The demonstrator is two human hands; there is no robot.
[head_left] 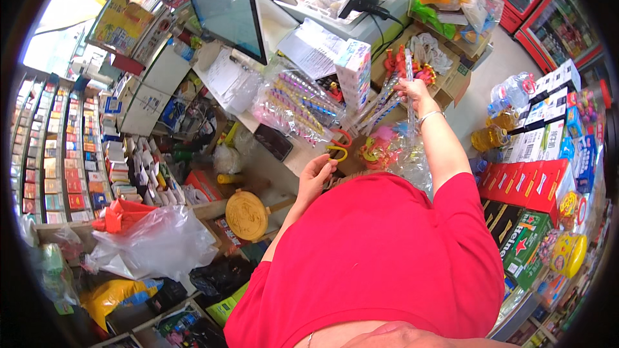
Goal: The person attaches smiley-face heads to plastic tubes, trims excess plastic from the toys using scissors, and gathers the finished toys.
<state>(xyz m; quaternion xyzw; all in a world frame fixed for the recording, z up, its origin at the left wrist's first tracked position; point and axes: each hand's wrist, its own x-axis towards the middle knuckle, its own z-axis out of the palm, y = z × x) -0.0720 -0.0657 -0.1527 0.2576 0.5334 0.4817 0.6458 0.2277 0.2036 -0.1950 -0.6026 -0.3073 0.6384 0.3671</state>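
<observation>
- Gripping wrapped stick (409, 66) in closed right hand (416, 91), right of upright box (353, 76).
- Pinching yellow scissor handle (342, 152) in left hand (313, 177), below upright box.
- Likely preparing wrapped stick; probably calls for steadying before cutting.

The packet (278, 113) is of clear plastic, glossy and wrinkled. The yellow loop (345, 152) looks smooth, and the red shirt (367, 251) is matt cloth.

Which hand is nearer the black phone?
Left. The left hand is just right of the phone, lower in the picture; the right hand is much farther right, higher.
</observation>
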